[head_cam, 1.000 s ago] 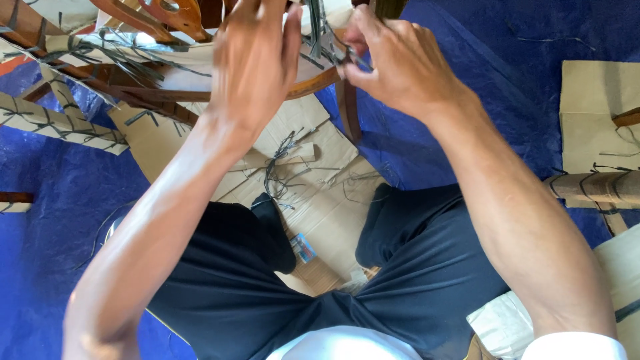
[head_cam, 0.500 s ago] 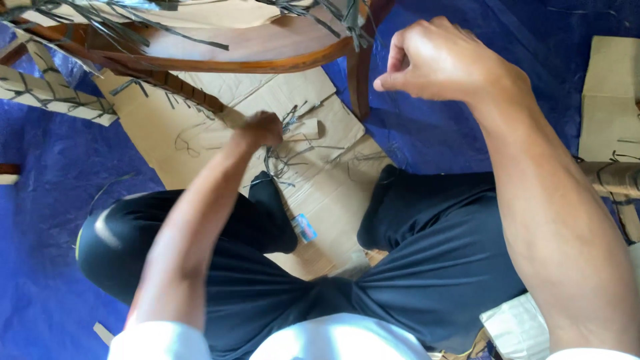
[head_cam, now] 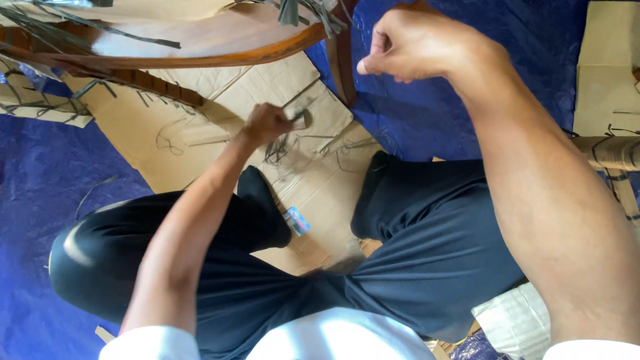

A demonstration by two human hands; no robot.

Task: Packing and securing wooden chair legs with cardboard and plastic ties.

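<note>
Left hand (head_cam: 265,124) has dropped from the chair frame down to the flattened cardboard (head_cam: 200,127) on the floor, fingers closed over a small tool among the loose dark binding strips (head_cam: 283,148); which tool it is cannot be told. Above, the curved wooden chair rail (head_cam: 220,50) has slid toward the top edge. Right hand (head_cam: 410,43) stays raised beside the chair leg (head_cam: 342,63), its grip pinched shut, seemingly keeping a strip taut, though none shows.
</note>
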